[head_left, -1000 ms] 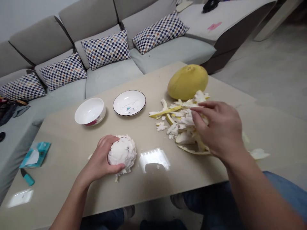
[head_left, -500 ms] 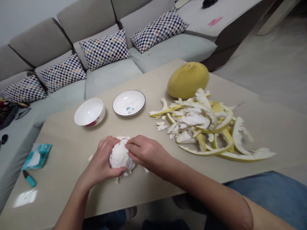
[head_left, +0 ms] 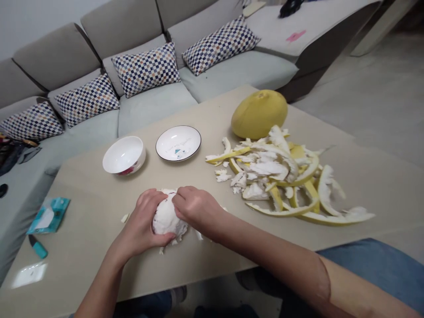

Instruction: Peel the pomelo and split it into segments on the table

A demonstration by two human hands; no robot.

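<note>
A peeled pomelo point(head_left: 168, 215), covered in white pith, rests on the table near its front edge. My left hand point(head_left: 142, 225) curves around its left side, thumb low at the front. On its upper right, the closed fingers of my right hand point(head_left: 195, 207) pinch at the pith; what lies between the fingertips is hidden. Small pith scraps lie beneath and beside the fruit. Off to the right spreads a heap of yellow-and-white pomelo peel point(head_left: 281, 172), and behind it sits a whole yellow pomelo point(head_left: 260, 114).
A white bowl point(head_left: 124, 154) and a dark-rimmed plate point(head_left: 178, 143) stand behind my hands. At the left lie a blue tissue pack point(head_left: 49, 215) and a small knife with a teal handle point(head_left: 39, 249). A grey sofa point(head_left: 155, 108) with checked cushions runs behind the table point(head_left: 99, 212).
The right hand's fingers have curled in more tightly over the top of the peeled pomelo. My left hand keeps its hold. The view has shifted slightly.
</note>
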